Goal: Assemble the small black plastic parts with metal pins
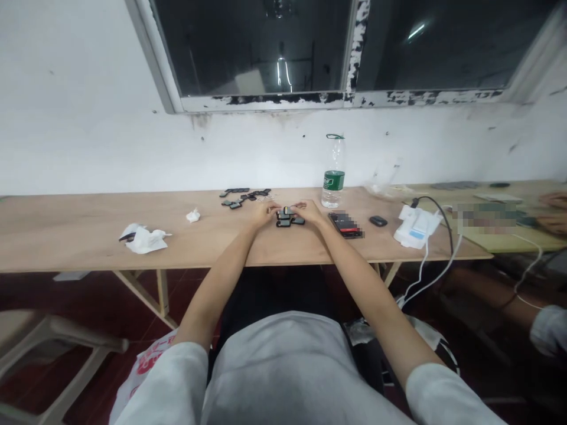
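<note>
My left hand and my right hand meet over the wooden table, fingers pinched at either side of a small black-edged tag. Its face looks grey-green, with a yellowish mark near the middle. Just below the fingers lie several similar small tags, dark-rimmed and close together. Farther back, beyond my left hand, is a loose group of more such pieces, some overlapping. They are too small in view to make out their exact kind.
A water bottle stands behind a phone. Rightward are a small black case and a white device with cables. Crumpled tissues lie left. Another person's hand rests at the far right table.
</note>
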A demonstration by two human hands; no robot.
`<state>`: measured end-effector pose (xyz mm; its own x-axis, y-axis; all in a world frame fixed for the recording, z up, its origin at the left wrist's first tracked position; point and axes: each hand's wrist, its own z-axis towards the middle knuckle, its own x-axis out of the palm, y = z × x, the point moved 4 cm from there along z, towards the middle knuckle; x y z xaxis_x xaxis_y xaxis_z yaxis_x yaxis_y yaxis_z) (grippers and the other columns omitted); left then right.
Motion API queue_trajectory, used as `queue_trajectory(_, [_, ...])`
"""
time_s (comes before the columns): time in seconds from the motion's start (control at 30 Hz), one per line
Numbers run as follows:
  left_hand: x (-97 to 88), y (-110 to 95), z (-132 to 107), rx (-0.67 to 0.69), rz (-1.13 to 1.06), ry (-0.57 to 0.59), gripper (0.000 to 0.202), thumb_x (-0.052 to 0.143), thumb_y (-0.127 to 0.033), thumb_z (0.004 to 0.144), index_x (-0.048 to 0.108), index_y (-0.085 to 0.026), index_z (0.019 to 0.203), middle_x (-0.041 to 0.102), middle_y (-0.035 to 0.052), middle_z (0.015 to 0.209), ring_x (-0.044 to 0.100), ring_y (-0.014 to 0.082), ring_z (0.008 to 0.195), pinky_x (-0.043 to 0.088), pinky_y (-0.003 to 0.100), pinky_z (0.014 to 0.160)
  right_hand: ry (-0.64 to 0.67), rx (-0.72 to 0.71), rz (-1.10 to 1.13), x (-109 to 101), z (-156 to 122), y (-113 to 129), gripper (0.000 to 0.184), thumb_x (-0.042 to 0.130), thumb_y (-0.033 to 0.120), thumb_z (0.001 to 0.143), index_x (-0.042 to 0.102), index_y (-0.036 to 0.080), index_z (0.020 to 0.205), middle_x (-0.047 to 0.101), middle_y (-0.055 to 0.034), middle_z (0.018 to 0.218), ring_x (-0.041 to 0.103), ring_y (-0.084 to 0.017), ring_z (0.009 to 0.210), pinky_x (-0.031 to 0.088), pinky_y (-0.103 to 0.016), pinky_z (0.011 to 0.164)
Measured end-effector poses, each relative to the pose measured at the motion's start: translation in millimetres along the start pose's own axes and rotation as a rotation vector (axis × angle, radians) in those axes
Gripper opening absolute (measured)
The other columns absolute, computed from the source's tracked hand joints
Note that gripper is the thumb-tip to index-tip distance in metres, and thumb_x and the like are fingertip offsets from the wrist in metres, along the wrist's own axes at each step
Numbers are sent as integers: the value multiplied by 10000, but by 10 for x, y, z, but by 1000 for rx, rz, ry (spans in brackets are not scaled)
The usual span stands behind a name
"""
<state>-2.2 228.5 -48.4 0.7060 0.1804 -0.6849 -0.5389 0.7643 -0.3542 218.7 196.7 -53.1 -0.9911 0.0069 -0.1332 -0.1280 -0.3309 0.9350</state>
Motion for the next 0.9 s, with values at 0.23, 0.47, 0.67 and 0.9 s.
queue_trajectory(0.23, [204, -138, 29, 222, 69, 98, 279, 626, -205, 1041, 811, -165, 1245, 790, 151, 1213, 739, 288, 1127, 609, 444, 1027, 47, -26, 6, 26, -27, 24, 242, 994, 288, 784, 802, 147, 826, 820, -79, 775, 756, -188, 625, 635, -266, 639])
queue_trajectory(0.47, [237, -90, 23, 307, 192, 60, 371, 555, -127, 1044, 770, -169, 1343, 776, 164, 1311, 728, 299, 1225, 586, 480, 1101, 20, 57, 149, 21, -21, 19, 256, 1013, 239, 781, 774, 153, 812, 814, -66, 776, 763, -177, 641, 684, -277, 693])
queue_trajectory(0.67, [240, -29, 14, 304, 181, -4, 494, 536, -13, 930, 778, -192, 1322, 758, 147, 1393, 712, 286, 1299, 566, 499, 1159, -4, 93, 244, 32, -27, 16, 234, 992, 203, 803, 763, 155, 813, 814, -60, 798, 784, -188, 696, 694, -279, 747])
queue_trajectory(0.9, [234, -58, 23, 296, 124, -13, 459, 502, -63, 973, 781, -212, 1305, 768, 116, 1385, 714, 286, 1308, 567, 522, 1169, -35, 122, 279, 40, 17, -42, 224, 966, 177, 820, 743, 159, 826, 793, -31, 767, 773, -179, 694, 704, -290, 756])
